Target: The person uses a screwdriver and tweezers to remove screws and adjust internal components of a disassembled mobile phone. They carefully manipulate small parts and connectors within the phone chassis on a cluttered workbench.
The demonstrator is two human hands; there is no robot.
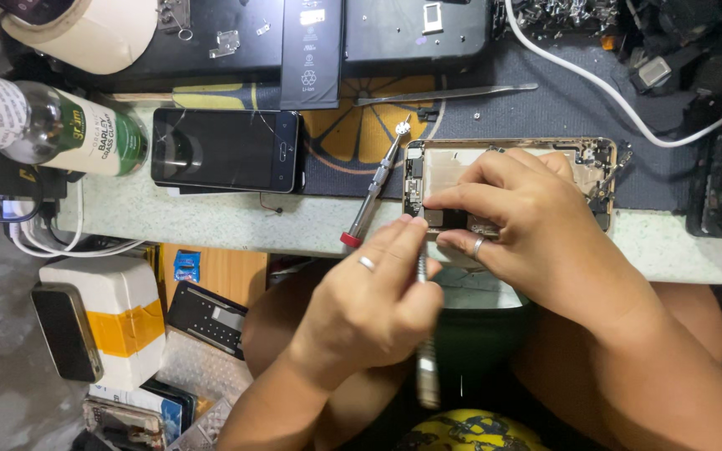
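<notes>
Observed at the edge of a speckled workbench: an opened smartphone chassis, back shell up, lying half on a dark work mat and just at the bench's near edge. Right hand found closed over the chassis, fingertips pinched at a small dark component near its lower end, ring on one finger. Left hand found wrapped around a slim metal tool, tip brought against the same spot; exact tip contact hidden by fingers. Noted beside the chassis, untouched: a red-capped precision screwdriver, tweezers, a phone battery, a black smartphone with cracked glass, a bottle, a white cable. Judged as the prying or seating stage on an internal part. Judged for the next move: steady pinch kept, light controlled leverage at the tool tip, no slip toward the neighbouring board parts.
</notes>
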